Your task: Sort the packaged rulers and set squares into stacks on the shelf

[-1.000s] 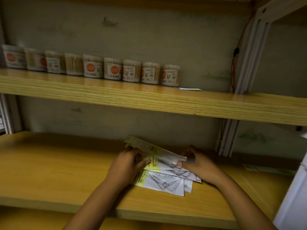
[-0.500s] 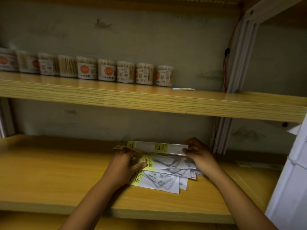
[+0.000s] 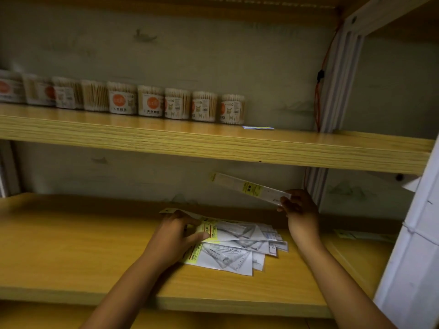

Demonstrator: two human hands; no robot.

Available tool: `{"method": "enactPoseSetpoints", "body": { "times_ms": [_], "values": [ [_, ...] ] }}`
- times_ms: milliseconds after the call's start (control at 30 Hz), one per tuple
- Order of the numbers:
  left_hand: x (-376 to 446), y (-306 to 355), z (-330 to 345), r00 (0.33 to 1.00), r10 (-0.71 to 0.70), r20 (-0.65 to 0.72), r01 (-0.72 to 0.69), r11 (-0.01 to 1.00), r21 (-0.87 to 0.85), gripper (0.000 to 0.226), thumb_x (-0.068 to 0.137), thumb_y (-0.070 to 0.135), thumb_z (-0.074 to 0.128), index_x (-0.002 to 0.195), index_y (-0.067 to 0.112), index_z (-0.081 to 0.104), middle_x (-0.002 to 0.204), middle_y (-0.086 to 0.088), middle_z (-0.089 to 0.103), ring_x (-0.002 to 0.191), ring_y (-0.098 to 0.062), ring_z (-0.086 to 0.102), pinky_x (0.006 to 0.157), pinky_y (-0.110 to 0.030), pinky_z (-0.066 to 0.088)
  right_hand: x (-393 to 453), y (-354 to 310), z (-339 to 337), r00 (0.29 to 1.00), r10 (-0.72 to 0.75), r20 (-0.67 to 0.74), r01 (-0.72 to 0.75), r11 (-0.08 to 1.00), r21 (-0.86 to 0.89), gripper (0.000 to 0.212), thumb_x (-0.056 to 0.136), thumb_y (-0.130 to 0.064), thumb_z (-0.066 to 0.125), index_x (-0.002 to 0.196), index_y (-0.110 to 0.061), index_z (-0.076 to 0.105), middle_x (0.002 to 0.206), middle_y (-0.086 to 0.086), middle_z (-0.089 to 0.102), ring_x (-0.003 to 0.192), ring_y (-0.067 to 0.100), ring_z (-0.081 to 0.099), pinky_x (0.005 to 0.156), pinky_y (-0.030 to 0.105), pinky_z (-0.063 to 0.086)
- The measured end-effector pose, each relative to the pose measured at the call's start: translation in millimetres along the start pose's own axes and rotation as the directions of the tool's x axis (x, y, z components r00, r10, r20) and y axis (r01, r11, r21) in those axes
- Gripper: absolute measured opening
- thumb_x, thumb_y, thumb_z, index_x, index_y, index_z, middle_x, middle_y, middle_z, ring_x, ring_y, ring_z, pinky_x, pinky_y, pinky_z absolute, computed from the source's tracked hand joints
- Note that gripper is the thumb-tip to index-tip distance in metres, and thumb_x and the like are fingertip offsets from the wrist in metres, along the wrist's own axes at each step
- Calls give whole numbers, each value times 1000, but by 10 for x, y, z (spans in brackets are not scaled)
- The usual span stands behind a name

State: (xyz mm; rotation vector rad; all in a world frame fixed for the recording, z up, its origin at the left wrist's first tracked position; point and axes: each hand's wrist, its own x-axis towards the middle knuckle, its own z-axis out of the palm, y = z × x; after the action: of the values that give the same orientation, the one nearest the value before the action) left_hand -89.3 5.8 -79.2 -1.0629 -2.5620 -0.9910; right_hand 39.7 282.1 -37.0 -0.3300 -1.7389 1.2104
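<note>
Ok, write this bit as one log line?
right hand: pinches packaged ruler, lifted | left hand: rests on packet pile

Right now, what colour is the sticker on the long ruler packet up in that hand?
Yellow, on a clear ruler packet pinched by the right hand; the head view shows it.

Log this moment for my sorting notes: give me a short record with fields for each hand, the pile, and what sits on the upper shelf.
right hand: right hand pinches one end of a packaged ruler, lifted clear of the pile
left hand: left hand rests on the pile, fingers straight
pile: loose pile of packaged set squares on the lower shelf, fanned, not squared up
upper shelf: row of cotton swab tubs; a flat card to their right
</note>
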Motion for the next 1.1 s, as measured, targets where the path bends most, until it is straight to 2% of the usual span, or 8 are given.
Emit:
{"method": "enactPoseSetpoints", "body": {
  "times_ms": [200,400,467,633,767,833,967,1100],
  "values": [
    [-74,53,-82,998,54,27,-56,995,79,97,49,100,34,109,33,69,117,13,59,110,-8,53,91,-32,50,-3,-32,5,998,-26,-60,26,1000,-2,17,94,-4,62,107,-13,58,89,-11,61,82,0,62,65,7,48],
    [-259,72,-265,995,32,96,-33,999,14,69,53,86,60,102,38,61,114,17,53,109,-6,47,89,-25,45,41,18,8,999,-20,-39,19,1000,-5,18,93,-7,64,110,-11,61,93,-8,65,92,13,65,81,31,53],
    [-281,98,-312,993,10,119,-13,1000,26,49,60,65,77,99,43,57,110,19,54,106,-8,50,83,-26,45,26,10,12,999,-25,-22,25,1000,3,17,93,-6,64,109,-8,61,93,-7,65,92,13,66,80,30,53],
    [-283,187,-414,990,-2,142,-4,999,41,75,49,70,75,116,39,60,111,19,51,108,-7,46,93,-28,41,-12,-14,32,999,-50,7,50,998,-33,18,93,-8,63,110,-13,60,94,-3,63,87,8,61,73,20,47],
    [-308,262,-466,978,-92,186,111,989,-97,56,57,42,90,108,32,68,106,14,65,98,-7,59,85,-27,50,-12,-26,27,999,-38,17,38,999,-19,17,93,-8,63,109,-14,59,92,-7,63,79,-5,62,74,18,51],
    [-351,306,-514,960,-134,244,193,953,-234,47,59,34,91,101,25,71,95,7,73,87,-6,67,75,-21,53,-17,-27,37,999,-37,20,37,999,9,16,94,-7,61,109,-13,58,91,-5,64,69,-9,64,65,7,49],
    [-446,445,-638,920,-167,355,327,825,-460,40,70,26,84,107,18,70,94,-1,76,84,-10,71,68,-19,53,-30,-42,45,998,-60,31,60,998,-1,14,94,-6,62,106,-11,59,89,1,66,67,-6,66,63,7,49],
    [-512,542,-667,857,-225,463,512,474,-717,43,73,12,77,113,2,64,97,-14,75,88,-25,72,68,-28,60,-39,-56,38,995,-66,70,65,998,14,14,93,-6,64,102,-15,58,89,2,67,72,3,68,74,25,54]
  ]
}}
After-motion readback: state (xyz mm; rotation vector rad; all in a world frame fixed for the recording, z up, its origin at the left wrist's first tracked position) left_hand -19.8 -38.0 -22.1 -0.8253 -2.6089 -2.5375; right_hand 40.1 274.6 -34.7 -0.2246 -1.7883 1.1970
